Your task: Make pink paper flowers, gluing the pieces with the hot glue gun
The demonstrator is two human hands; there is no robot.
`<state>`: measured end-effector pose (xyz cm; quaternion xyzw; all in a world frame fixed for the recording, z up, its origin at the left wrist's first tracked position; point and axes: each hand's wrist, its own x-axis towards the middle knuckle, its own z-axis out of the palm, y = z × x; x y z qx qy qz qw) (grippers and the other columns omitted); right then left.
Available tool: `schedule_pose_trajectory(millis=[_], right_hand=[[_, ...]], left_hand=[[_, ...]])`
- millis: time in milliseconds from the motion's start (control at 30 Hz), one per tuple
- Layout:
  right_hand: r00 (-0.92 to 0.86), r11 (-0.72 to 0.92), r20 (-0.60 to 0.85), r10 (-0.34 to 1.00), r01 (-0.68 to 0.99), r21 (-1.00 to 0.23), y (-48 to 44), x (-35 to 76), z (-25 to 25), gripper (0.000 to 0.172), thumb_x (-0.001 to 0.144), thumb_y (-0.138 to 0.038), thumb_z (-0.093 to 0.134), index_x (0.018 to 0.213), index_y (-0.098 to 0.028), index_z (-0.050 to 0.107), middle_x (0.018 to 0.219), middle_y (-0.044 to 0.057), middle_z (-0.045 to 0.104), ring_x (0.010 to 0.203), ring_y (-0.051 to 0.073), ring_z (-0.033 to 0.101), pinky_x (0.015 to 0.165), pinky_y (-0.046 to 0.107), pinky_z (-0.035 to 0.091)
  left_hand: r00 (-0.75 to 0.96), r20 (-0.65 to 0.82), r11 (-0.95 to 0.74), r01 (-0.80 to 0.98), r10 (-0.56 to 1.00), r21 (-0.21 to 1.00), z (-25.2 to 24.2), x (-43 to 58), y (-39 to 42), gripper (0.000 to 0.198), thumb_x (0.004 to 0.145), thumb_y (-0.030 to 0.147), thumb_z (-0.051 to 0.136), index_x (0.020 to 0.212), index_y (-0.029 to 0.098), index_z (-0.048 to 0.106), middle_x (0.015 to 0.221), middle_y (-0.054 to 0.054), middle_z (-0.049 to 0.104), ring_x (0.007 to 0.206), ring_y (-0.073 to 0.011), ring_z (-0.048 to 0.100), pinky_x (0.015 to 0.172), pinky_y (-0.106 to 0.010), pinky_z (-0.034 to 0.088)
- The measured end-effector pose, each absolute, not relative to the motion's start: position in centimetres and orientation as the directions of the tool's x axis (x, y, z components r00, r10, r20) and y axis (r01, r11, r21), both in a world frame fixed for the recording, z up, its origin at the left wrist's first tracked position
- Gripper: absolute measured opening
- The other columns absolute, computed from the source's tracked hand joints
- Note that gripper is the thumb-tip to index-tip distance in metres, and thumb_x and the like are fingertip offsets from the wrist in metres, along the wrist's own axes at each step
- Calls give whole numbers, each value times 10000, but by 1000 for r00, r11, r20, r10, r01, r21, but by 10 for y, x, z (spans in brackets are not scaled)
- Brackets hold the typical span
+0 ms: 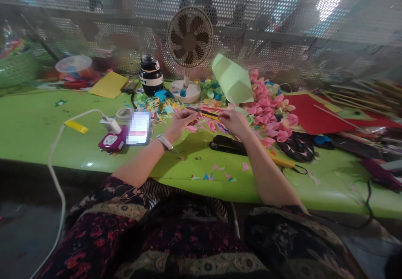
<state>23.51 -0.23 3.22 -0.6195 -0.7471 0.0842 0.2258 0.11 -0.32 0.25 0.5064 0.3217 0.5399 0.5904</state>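
My left hand (181, 122), with a white watch on the wrist, has its fingers pinched on a small pink paper piece over the green table (37, 128). Close beside it, my right hand (234, 122) is closed on a thin yellow and dark tool (204, 112) that points left toward my left fingers, and it holds up a light green sheet of paper (234, 80). Pink paper scraps lie under both hands. A black stapler (228, 145) lies just below my right hand.
A pile of pink paper flowers (270, 107) and red sheets (314, 111) lie to the right. A small fan (189, 44), a black jar (150, 76), a lit phone (138, 127), a charger with white cable (109, 124) and a yellow sheet (108, 85) stand left and behind. A mesh screen backs the table.
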Motion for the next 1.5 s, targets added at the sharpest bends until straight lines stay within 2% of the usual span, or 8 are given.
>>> schedule_pose_trajectory(millis=[100,167,333,467,867,1033,1233,1500], right_hand=[[-266,447,367,891,647,-618,-14,220,40,248,936,-311,575,1004,-175,770,1013,94,770,895,228,692,830,366,534],[-308,501,396,865,516,-695,-20,211,40,274,931,-364,593,1031,-173,761,1030,93,772,888,219,696,825,365,552],[-400,455,312,861,334,-826,-25,203,33,351,881,-485,677,1050,-185,745,968,77,774,872,213,712,832,377,584],[-370,400,298,880,238,-885,-22,201,25,362,848,-520,715,989,-186,722,908,72,758,834,204,712,811,377,597],[-268,468,392,880,349,-812,-26,199,32,296,853,-468,705,886,-174,713,762,45,716,673,161,633,643,308,510],[-282,494,410,867,386,-779,-26,198,28,264,879,-426,671,918,-171,725,778,43,707,672,151,608,633,294,477],[-270,508,431,861,486,-711,-29,197,28,262,897,-409,636,937,-170,737,776,44,719,635,151,588,617,294,450],[-282,531,459,843,578,-620,-27,198,28,217,910,-354,606,932,-191,746,837,62,748,695,185,622,655,312,454]], left_hand=[[240,175,-105,-280,955,954,1,4,-4,338,684,466,895,793,175,760,722,-12,713,622,-82,594,639,-248,493],[249,185,-117,-265,951,957,0,5,-5,351,681,480,894,795,174,762,726,-14,716,619,-80,588,633,-246,489],[268,192,-116,-276,944,954,-1,5,-7,381,661,502,902,810,181,761,733,-6,724,624,-82,601,628,-236,497],[263,184,-95,-317,947,944,-1,5,-9,361,664,477,906,824,184,768,742,-3,729,636,-79,623,631,-223,507],[229,121,-54,-279,966,959,2,3,-11,267,782,406,833,896,183,741,817,-17,742,694,-100,678,631,-225,554],[219,161,-108,-236,962,966,4,4,-13,288,774,396,849,894,177,705,779,-12,728,658,-93,665,608,-216,544],[215,191,-158,-164,958,974,3,5,-13,346,795,489,813,881,173,704,741,-22,729,640,-105,681,576,-219,544],[214,327,-311,-105,920,944,-2,7,-11,405,813,531,776,964,158,736,872,-68,774,742,-158,740,678,-295,606]])
